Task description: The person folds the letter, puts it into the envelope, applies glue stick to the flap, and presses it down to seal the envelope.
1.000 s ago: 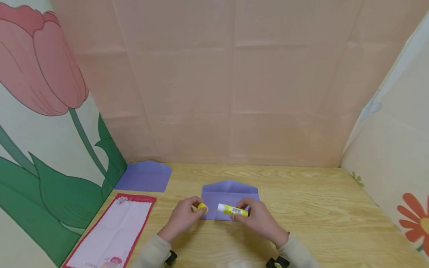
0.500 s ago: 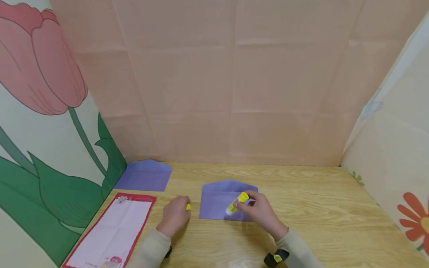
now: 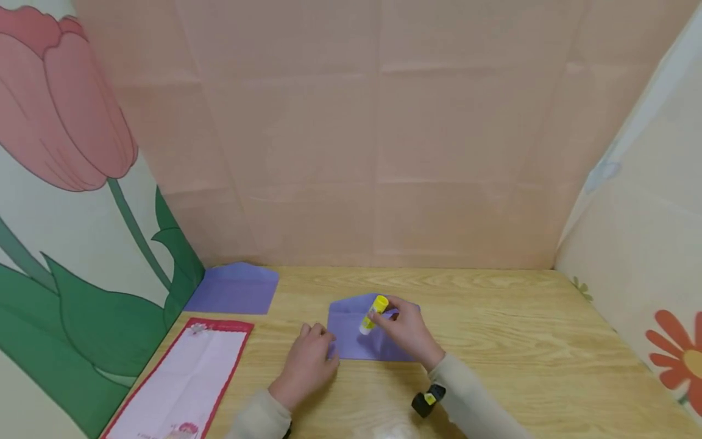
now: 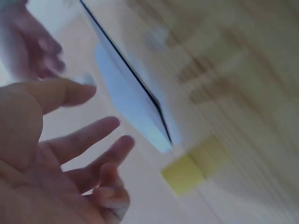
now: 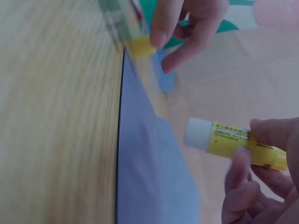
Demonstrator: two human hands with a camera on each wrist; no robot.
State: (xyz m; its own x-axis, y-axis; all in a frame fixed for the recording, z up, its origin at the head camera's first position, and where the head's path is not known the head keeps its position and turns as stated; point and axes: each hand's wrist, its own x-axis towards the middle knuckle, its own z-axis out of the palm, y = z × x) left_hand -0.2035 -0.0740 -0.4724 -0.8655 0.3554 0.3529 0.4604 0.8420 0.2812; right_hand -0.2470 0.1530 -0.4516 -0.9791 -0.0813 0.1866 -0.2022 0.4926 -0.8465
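Observation:
My right hand [image 3: 408, 332] pinches a yellow glue stick [image 3: 373, 316] above a purple envelope [image 3: 351, 344], its white end tilted down to the left. That white end is plain in the right wrist view, where the glue stick [image 5: 229, 140] appears apart from the paper. The envelope lies flat, flap at the far side. At its left edge is my left hand [image 3: 308, 366], fingers loosely spread and holding nothing in the left wrist view. Near those fingers the yellow cap [image 4: 183, 173] stands on the table; the hand hides it in the head view.
Another purple envelope [image 3: 233, 292] lies at the back left of the wooden table [image 3: 493, 341]. In front of it is a red-bordered white sheet [image 3: 186, 372]. A beige backdrop [image 3: 378, 134] rises behind the table, with patterned panels at both sides.
The left hand has carried the cap left, let go of it and moved back to the envelope's left edge. The right hand has turned the glue stick white end down over the envelope.

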